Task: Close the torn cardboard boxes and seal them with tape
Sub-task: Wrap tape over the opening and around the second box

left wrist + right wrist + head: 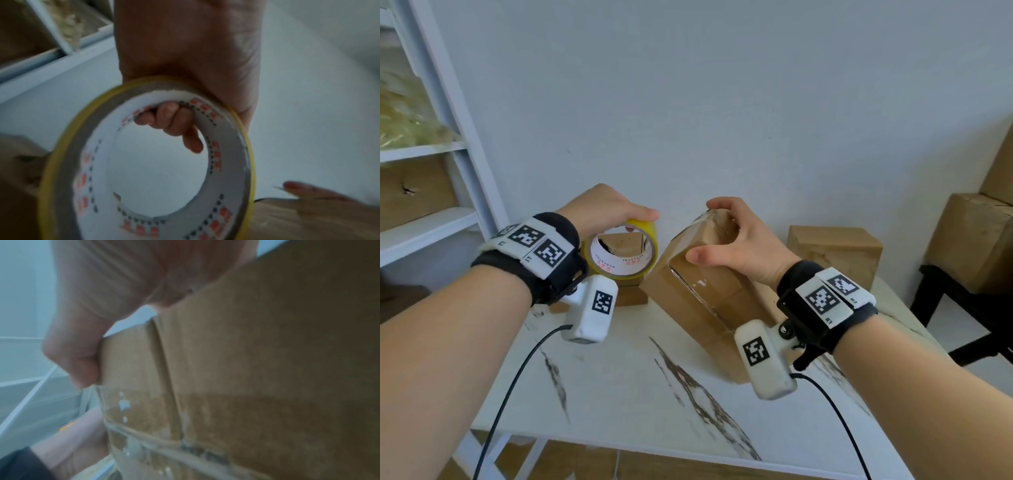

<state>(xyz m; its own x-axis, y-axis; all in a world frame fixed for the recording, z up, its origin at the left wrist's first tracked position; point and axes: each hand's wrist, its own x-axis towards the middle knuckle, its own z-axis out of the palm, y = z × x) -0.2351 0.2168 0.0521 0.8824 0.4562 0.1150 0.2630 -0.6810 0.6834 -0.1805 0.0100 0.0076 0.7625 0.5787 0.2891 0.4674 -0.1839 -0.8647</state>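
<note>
Cardboard box [702, 298]: centre of the head view, tipped on a lower edge on the marble-patterned table [626, 387], top end leaning toward the upper right; a clear tape strip shines along its near face.
Right hand [736, 246]: clamped over the box's raised top end, thumb pressing the near face, fingers curled across the far side, wrist bent down from the lower right.
Tape roll [621, 255]: yellow, white printed core, held upright in the air just left of the box.
Left hand [604, 209]: gripping the roll from above, thumb along the outer rim; in the left wrist view its fingers [174, 120] hook through the core.
Other boxes: one small box [835, 253] at the table's right, another box [625, 246] showing through and below the roll, both behind.
</note>
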